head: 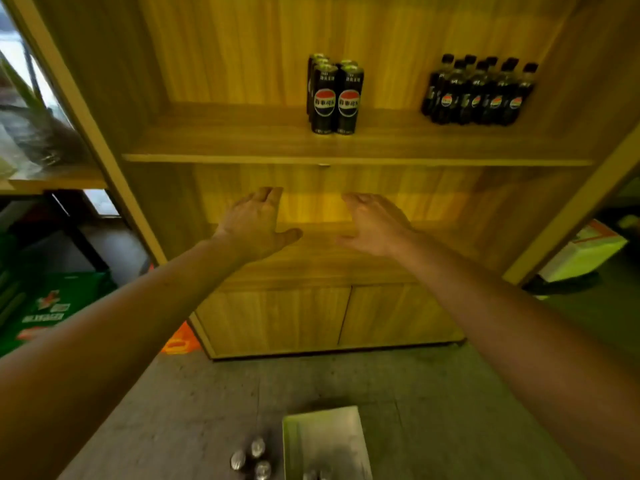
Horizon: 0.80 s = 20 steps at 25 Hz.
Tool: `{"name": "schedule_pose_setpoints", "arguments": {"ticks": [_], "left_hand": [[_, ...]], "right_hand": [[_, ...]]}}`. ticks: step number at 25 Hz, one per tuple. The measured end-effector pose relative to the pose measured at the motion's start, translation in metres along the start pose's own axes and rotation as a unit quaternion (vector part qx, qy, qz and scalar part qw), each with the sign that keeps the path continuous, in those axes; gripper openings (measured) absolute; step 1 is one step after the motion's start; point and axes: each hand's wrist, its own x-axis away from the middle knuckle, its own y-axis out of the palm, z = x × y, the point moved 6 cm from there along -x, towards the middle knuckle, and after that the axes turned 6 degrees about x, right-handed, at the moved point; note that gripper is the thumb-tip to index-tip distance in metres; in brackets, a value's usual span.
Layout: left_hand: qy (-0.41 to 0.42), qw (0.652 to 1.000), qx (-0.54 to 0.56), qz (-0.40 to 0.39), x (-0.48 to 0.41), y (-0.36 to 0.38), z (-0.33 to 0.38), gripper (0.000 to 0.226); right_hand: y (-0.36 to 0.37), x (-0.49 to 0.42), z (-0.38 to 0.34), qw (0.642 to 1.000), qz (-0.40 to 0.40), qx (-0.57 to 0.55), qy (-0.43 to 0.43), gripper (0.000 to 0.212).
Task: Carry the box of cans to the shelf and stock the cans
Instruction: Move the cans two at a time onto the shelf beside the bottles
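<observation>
Left hand (258, 225) hangs empty, its grip spread, before the wooden shelf's (221, 147) lower bay. Right hand (372, 225) likewise, fingers splayed. Best reach down next, I judge, to the box (323, 441) on the floor with loose round-topped metal cans (258, 446) beside it. Stocked cans (334, 98), slim glossy cylinders, stand mid-board, above and between the hands.

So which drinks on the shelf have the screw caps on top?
The bottles at the right end of the shelf. They are the bigger group, with narrow necks and dark caps. The cans in the middle are straight-sided with flat metal tops.
</observation>
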Motion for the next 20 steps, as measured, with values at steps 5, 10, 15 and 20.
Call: {"name": "schedule_pose_setpoints", "arguments": {"ticks": [5,10,15,20], "left_hand": [[-0.015,0.999,0.029,-0.018,0.024,0.087,-0.020,0.083],[-0.035,0.998,0.026,-0.049,0.039,0.194,-0.051,0.084],[-0.039,0.993,0.058,-0.093,0.064,0.353,-0.082,0.082],[-0.039,0.981,0.078,-0.173,0.121,0.577,-0.133,0.079]], "right_hand": [[0.100,0.018,-0.009,0.998,-0.054,-0.017,0.003,0.089],[0.205,0.024,-0.010,0.994,-0.100,-0.034,-0.021,0.084],[0.360,0.045,-0.017,0.991,-0.118,-0.056,-0.020,0.079],[0.586,0.083,-0.038,0.982,-0.167,-0.084,-0.029,0.072]]}}
